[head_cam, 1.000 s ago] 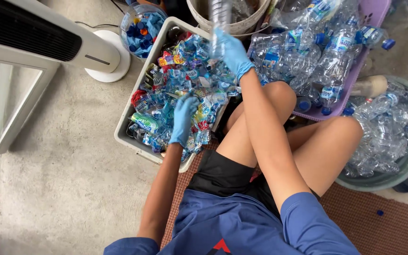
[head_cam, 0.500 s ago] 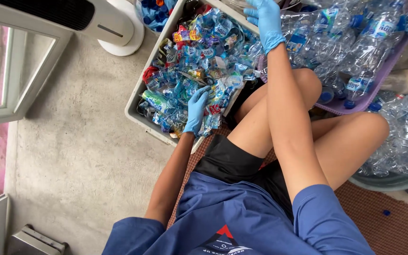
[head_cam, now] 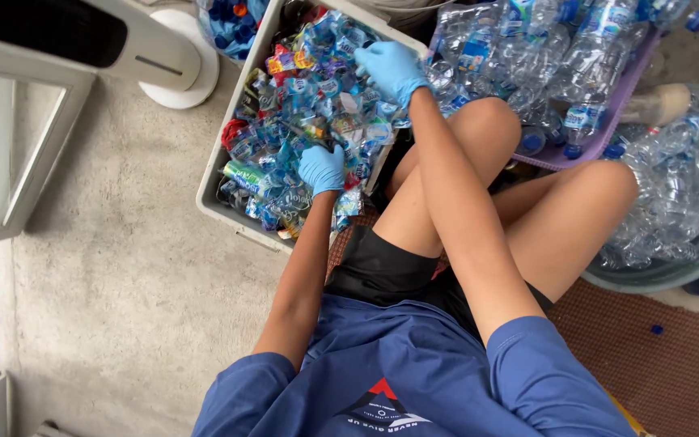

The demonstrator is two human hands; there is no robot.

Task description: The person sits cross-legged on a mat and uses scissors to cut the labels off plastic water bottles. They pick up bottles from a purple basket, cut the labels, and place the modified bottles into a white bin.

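Nearest the camera, the blue shirt (head_cam: pixel 398 380) and black shorts (head_cam: pixel 382 271) filled the bottom of the view, with both bare knees drawn up over a brown mat (head_cam: pixel 649 364).

Just beyond, the left hand (head_cam: pixel 321 168), in a blue glove, sat curled on the heap of labels (head_cam: pixel 301 121) in the white bin (head_cam: pixel 218 198). Its fingers were closed into the pile, seemingly pinching a few wrappers, though exactly which could not be told. It had stayed at that near corner across the last second.

Farther up, the right hand (head_cam: pixel 391 69), also gloved, rested loosely bent on the labels at the bin's far side, palm down; nothing definite showed in its grip. A second earlier it had been raised higher, up by a clear bottle at the top edge; now it was down on the pile without that bottle.

Beyond lay crushed bottles in a purple tray (head_cam: pixel 608 121) and a green tub (head_cam: pixel 673 271); a fan base (head_cam: pixel 180 61) stood to the left.
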